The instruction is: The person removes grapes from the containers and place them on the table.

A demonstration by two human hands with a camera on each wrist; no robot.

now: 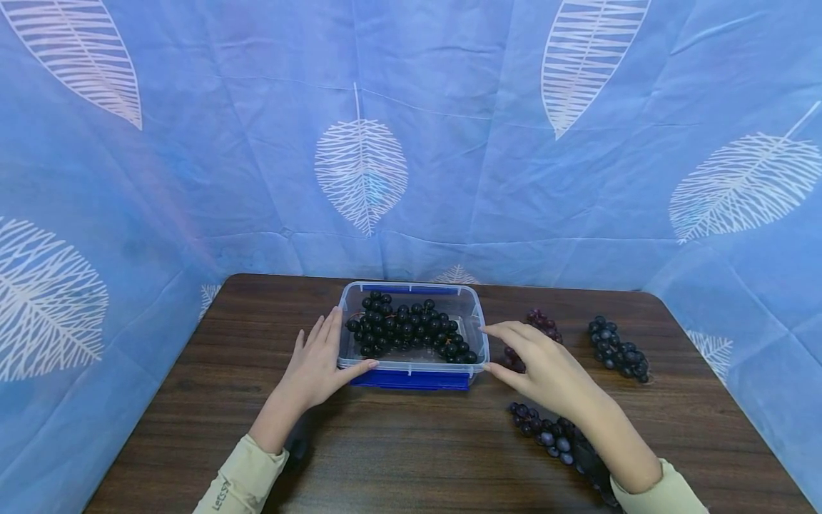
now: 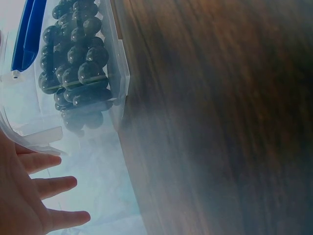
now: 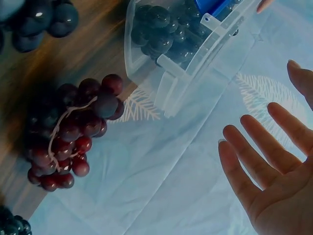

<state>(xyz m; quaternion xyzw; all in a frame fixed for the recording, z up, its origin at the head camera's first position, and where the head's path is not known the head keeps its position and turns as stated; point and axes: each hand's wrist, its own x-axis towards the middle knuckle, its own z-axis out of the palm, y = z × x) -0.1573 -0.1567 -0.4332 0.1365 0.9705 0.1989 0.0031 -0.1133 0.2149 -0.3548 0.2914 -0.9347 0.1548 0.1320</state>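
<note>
A clear plastic container (image 1: pixel 411 368) with blue clips stands near the table's far edge. Inside it lies a bunch of black grapes (image 1: pixel 406 327). My left hand (image 1: pixel 315 368) is at the container's left side, its thumb over the front rim and its fingers extended along the side wall. In the left wrist view, several fingers (image 2: pixel 56 187) are spread and straight. My right hand (image 1: pixel 546 368) is at the right end, index fingertip and thumb tip close to the rim; contact there is unclear. Its fingers look relaxed in the right wrist view and hold nothing.
Right of the container, partly behind my right hand, lies a bunch of red grapes (image 3: pixel 68 137). Farther right is a dark bunch of grapes (image 1: pixel 618 350). Purple grapes (image 1: pixel 546 434) lie under my right forearm. A blue leaf-patterned cloth (image 1: pixel 449 178) hangs behind the table.
</note>
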